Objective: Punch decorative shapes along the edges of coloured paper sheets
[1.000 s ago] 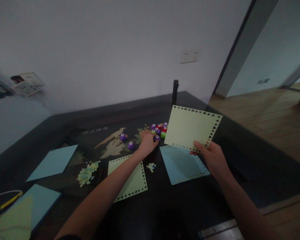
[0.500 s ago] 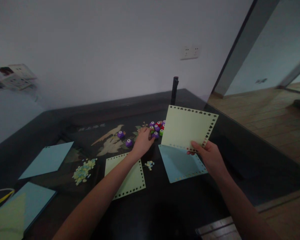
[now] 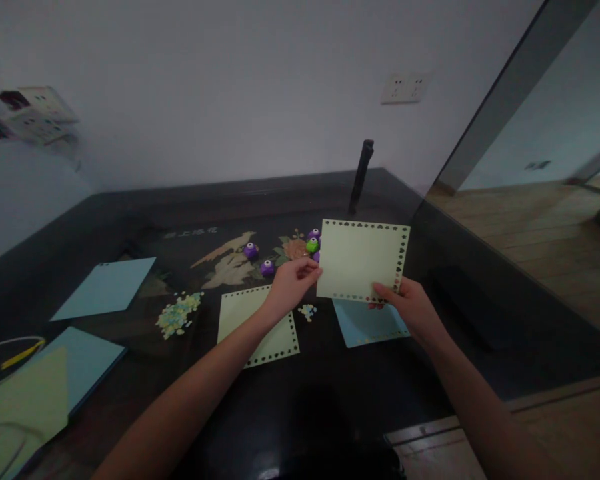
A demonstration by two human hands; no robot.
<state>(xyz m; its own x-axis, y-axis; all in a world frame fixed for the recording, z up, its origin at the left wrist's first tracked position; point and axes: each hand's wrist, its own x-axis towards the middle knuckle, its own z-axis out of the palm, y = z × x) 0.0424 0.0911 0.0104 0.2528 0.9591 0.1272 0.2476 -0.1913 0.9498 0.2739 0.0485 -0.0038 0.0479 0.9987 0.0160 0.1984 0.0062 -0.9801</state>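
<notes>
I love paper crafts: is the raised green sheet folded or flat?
Flat: the green sheet in the right hand shows straight edges, no crease.

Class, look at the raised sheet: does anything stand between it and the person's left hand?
Nothing visible does. The left hand is right at the left edge of the raised sheet, though contact is unclear; the right hand grips its lower right part.

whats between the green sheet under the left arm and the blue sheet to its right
Small paper bits lie on the tabletop between the green sheet and the blue sheet; head view.
</notes>
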